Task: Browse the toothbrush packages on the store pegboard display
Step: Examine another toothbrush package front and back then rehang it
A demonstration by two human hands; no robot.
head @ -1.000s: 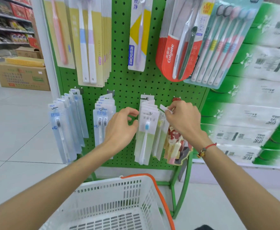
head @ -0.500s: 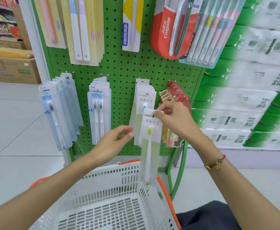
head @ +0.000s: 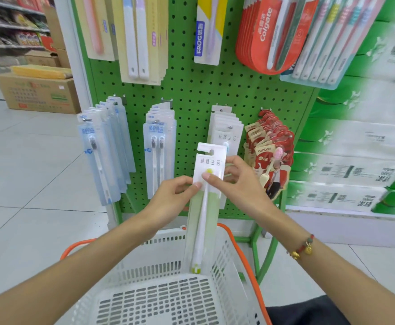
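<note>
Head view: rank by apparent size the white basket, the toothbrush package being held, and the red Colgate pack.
1. white basket, nearest the camera, so inflated.
2. held toothbrush package, pinched by left hand and right hand.
3. red Colgate pack, cropped at the top; close to second.

red pack [head: 262, 34]: Colgate | yellow-white pack [head: 209, 31]: FROG | red cards [head: 265, 150]: canban

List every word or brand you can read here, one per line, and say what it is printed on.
"Colgate": red toothbrush packs, top row.
"FROG": blue strip on the yellow-and-white pack.
"canban": red card packs, lower right peg.
"NEW": top of the clear two-brush packs.
Chinese characters on the held pack, gripped by left hand and right hand: not transcribed.
Cardboard box and tissue packs: too blurred.
</note>
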